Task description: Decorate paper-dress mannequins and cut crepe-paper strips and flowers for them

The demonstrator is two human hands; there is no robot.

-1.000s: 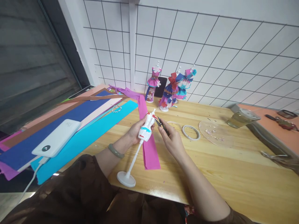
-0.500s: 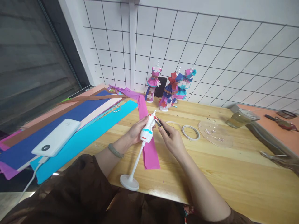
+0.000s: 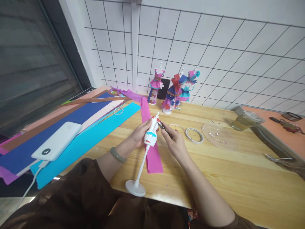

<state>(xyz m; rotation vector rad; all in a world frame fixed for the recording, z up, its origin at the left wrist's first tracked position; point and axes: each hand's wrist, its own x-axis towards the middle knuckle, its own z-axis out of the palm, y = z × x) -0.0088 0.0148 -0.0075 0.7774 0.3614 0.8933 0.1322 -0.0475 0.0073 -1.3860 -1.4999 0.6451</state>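
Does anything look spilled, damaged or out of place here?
Nothing seems spilled or damaged. The white power bank lies on the coloured paper strips, slightly odd because it presses on loose material. The white dress form leans, apparently just tipped by the left hand.

The wooden table (image 3: 214, 178) carries a pink strip (image 3: 154, 159), a tape roll (image 3: 194, 135), a clear dish (image 3: 218, 136) and, farther back, dressed miniature mannequins (image 3: 176, 89).

The left hand (image 3: 140, 133) is closed, with its fingers curled. The right hand (image 3: 177, 143) is also closed, its fingertips pointing toward the left hand. Both bare forearms (image 3: 206, 187) come over the near edge of the worktop (image 3: 228, 168), converging forward.
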